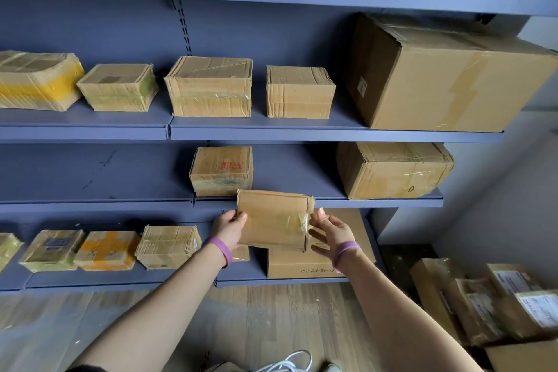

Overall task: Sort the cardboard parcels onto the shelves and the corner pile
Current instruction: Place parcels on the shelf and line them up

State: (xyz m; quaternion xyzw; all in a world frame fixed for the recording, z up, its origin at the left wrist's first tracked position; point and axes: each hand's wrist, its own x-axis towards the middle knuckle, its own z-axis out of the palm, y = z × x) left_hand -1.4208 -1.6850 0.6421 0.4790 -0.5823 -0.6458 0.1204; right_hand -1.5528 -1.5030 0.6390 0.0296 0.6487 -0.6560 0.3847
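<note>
Nearest the camera, a white cable [290,364] lies on the wooden floor [271,311]. Two bare forearms reach up from there, each with a purple wristband [223,251].

Between the hands, a small flat cardboard parcel [273,219] with clear tape across its face is held in the air. It sits just in front of the shelf edge, tilted slightly, and rests on nothing.

The left grip [229,228] clasps the parcel's left end, with the thumb laid across the front face and the fingers hidden behind it. The right grip [330,231] sits at the parcel's right end. Its thumb is raised beside the edge and its fingers are spread and nearly straight below the end, not curled round it.

To the right, on the floor against the wall, is the corner pile [498,305] of labelled boxes, heaped unevenly.

Behind the hands stand the blue-grey shelves [90,133]. The lowest one carries a row of small parcels, one crossed with orange tape [107,251], and a handwritten box [299,266] directly below the held parcel.

On the next shelf up, a red-stamped box [222,170] stands just behind the parcel's upper left corner. A medium box [392,169] sits well to its right.

Higher still are four small parcels in a row and a large box [447,75].
</note>
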